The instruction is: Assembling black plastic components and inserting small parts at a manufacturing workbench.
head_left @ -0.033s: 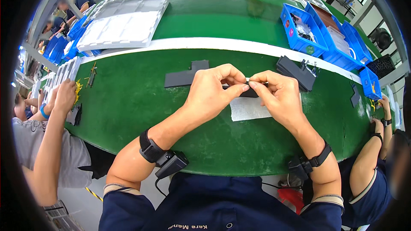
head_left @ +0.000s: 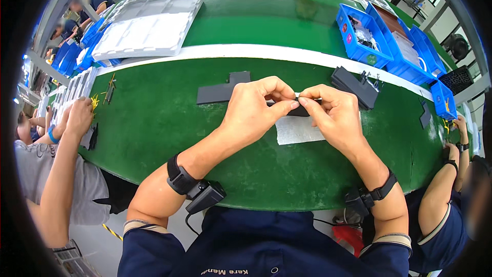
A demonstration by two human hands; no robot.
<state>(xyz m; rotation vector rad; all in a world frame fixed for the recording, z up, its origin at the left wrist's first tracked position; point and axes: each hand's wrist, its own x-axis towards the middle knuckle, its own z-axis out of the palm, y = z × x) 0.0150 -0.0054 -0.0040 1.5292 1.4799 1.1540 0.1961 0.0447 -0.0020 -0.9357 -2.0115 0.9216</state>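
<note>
My left hand and my right hand meet fingertip to fingertip over the green table. Together they pinch a small flat dark part, most of it hidden by my fingers. A thin pale strip shows at its top edge between my thumbs. Just below the hands a white sheet lies flat on the table. Both wrists wear black straps with small devices.
A dark grey flat piece lies left of my hands, and a stack of dark parts lies to the right. Blue bins stand at the back right, grey trays at the back left. Co-workers' arms flank me.
</note>
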